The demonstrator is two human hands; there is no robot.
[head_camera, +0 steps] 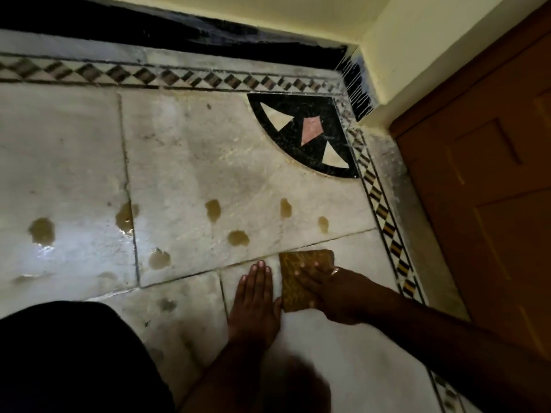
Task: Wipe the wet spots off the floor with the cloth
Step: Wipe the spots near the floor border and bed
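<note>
A folded brown-yellow cloth (pixel 301 275) lies flat on the pale marble floor (pixel 190 162). My right hand (pixel 331 290) presses down on it with straight fingers spread over its top. My left hand (pixel 253 299) rests flat on the floor just left of the cloth, fingers straight and pointing away from me. Several yellowish wet spots sit on the floor beyond and to the left of the cloth, such as one (pixel 238 237) ahead of my left hand, one (pixel 213 209) farther off, and one (pixel 41 231) at far left.
A brown wooden door (pixel 483 186) stands at the right. A cream wall (pixel 387 40) with a black skirting closes the far corner. A black inlaid quarter-circle (pixel 301 114) marks that corner. My dark-clothed knee (pixel 65 359) fills the lower left.
</note>
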